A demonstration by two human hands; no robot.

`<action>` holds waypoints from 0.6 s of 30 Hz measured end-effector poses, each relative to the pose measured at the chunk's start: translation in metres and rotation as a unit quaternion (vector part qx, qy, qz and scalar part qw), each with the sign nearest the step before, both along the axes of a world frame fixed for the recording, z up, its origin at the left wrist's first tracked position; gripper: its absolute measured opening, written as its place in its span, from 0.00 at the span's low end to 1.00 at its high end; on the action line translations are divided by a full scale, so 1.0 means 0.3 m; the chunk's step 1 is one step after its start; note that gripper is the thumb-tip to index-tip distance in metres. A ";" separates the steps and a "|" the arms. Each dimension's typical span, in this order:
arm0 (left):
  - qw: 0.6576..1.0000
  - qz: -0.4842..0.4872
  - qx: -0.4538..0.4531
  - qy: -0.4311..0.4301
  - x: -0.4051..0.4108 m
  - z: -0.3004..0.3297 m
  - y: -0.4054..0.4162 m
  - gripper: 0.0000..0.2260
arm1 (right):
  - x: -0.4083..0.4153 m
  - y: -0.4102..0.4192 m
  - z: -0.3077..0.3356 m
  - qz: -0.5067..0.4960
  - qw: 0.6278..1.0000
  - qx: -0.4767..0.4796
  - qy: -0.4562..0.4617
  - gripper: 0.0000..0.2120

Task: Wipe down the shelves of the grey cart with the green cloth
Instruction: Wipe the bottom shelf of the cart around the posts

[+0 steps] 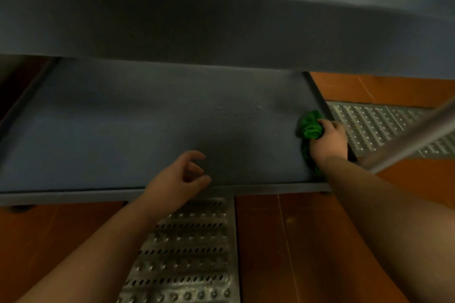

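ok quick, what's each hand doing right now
left hand: open, fingers loosely curled, holding nothing, over the lower shelf front edge.
right hand: closed on the green cloth at the shelf's right end.

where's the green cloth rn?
Head view: the bunched green cloth is gripped in the right hand, pressed on the grey cart's lower shelf by its right rim.
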State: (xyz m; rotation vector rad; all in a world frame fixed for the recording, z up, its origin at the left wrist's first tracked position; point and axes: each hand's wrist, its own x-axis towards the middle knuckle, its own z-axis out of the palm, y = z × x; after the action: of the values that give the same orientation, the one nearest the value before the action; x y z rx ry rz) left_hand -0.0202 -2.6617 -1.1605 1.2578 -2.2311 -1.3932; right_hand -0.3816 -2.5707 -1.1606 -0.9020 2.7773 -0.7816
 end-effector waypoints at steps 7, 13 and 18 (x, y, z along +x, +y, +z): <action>0.996 -0.007 -0.083 -0.044 0.019 -0.021 -0.002 0.42 | -0.020 -0.016 -0.046 -0.017 1.000 -0.009 -0.003 0.27; 0.998 0.029 -0.023 -0.052 0.008 -0.006 -0.036 0.41 | 0.030 -0.082 -0.028 0.007 0.999 0.020 -0.039 0.28; 0.991 0.118 0.022 0.057 0.022 -0.019 -0.065 0.27 | 0.165 -0.177 -0.050 0.070 0.997 0.014 -0.018 0.28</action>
State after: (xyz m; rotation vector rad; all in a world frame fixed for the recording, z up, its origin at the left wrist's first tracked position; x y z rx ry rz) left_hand -0.0136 -2.6811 -1.1663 1.3690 -1.9157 -1.3909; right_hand -0.3320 -2.6239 -1.1756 -1.0542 2.6530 -0.7267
